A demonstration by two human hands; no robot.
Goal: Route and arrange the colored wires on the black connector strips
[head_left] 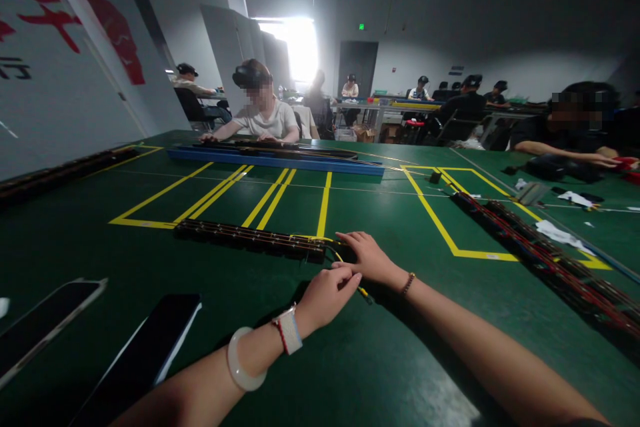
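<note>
My left hand (325, 297) is closed, fingers curled and thumb pointing right, around a thin yellow cable (363, 292) whose connector end sticks out just past it. Fingers of my right hand (374, 259) reach left, spread apart, above and touching the left hand; the cable passes beneath them. This cable runs from the right end of a long dark strip (250, 237), which has thin wires along its top and lies flat on the green table (415, 347). Part of the cable is hidden by my hands.
Two phones, one dark phone (155, 333) and one pale-edged phone (47, 320), lie at the left. A blue channel (275, 160) crosses the far side, where a person (270, 113) sits. Yellow tape marks (325, 203) line the table. Wire bundles (540, 247) lie at the right.
</note>
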